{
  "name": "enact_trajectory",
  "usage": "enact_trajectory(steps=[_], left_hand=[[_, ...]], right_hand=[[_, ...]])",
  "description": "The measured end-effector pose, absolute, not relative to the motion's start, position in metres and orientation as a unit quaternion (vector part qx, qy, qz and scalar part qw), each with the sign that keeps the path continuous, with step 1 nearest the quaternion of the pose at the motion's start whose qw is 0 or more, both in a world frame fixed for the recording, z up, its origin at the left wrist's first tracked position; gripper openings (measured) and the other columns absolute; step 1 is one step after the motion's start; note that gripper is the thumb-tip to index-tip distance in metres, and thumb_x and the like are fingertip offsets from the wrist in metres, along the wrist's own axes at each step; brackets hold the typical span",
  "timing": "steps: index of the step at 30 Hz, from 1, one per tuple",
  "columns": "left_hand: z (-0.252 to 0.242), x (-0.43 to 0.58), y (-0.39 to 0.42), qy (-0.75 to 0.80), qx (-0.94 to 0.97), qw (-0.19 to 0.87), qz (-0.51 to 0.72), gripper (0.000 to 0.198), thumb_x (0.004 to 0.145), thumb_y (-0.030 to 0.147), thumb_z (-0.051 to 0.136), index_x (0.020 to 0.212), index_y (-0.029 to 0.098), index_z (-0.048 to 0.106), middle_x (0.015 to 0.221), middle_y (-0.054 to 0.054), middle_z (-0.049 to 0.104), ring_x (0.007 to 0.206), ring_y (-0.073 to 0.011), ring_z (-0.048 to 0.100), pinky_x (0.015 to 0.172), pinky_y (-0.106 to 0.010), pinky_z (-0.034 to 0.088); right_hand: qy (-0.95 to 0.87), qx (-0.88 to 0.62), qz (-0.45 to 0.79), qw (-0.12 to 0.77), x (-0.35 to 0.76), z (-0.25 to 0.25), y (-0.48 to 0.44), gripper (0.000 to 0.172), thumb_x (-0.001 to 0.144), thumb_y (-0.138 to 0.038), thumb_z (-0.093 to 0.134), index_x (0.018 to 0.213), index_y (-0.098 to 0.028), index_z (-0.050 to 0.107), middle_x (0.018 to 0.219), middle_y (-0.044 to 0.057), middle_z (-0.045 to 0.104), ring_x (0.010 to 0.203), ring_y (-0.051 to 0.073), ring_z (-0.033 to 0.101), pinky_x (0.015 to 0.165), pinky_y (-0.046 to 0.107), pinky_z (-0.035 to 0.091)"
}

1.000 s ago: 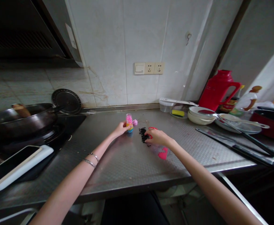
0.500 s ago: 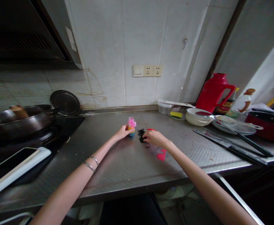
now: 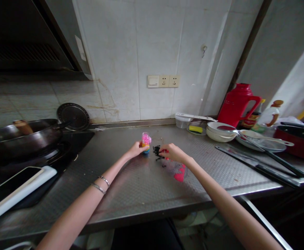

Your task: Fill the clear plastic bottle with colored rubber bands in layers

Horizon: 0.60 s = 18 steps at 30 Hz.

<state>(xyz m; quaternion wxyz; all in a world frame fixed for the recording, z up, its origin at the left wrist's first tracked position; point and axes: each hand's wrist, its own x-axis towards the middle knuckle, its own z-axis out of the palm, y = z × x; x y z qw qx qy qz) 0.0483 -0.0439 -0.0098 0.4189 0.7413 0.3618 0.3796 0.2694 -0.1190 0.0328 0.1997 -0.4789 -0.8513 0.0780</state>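
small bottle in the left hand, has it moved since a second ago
Yes, slightly to the right: against the wall sockets, the small bottle in the left hand stands less far to their left than it did.

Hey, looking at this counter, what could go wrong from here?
The small bottle might tip if the left hand loosens its grip. The loose black pieces could scatter across the counter if the right hand, right beside them, brushes the pile.
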Motion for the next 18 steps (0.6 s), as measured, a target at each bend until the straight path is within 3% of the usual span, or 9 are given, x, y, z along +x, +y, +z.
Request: enact_trajectory(steps=[8, 18], left_hand=[[-0.009, 0.047, -0.046, 0.367, 0.749, 0.401, 0.38, 0.04, 0.068, 0.035, 0.062, 0.096, 0.008, 0.059, 0.09, -0.009, 0.065, 0.079, -0.0181, 0.059, 0.077, -0.031, 0.046], [-0.015, 0.046, -0.041, 0.369, 0.757, 0.38, 0.383, 0.04, 0.068, 0.035, 0.062, 0.098, 0.009, 0.059, 0.093, -0.009, 0.065, 0.082, -0.0193, 0.059, 0.078, -0.032, 0.046]], right_hand=[[-0.848, -0.469, 0.134, 0.208, 0.274, 0.031, -0.108, 0.019, 0.075, -0.031, 0.056, 0.085, -0.021, 0.068, 0.085, 0.003, 0.068, 0.076, 0.015, 0.06, 0.072, 0.024, 0.043], [-0.839, -0.468, 0.159, 0.228, 0.273, 0.03, -0.103, 0.022, 0.071, -0.03, 0.059, 0.087, -0.02, 0.07, 0.077, 0.003, 0.069, 0.067, 0.014, 0.061, 0.064, 0.023, 0.045]])
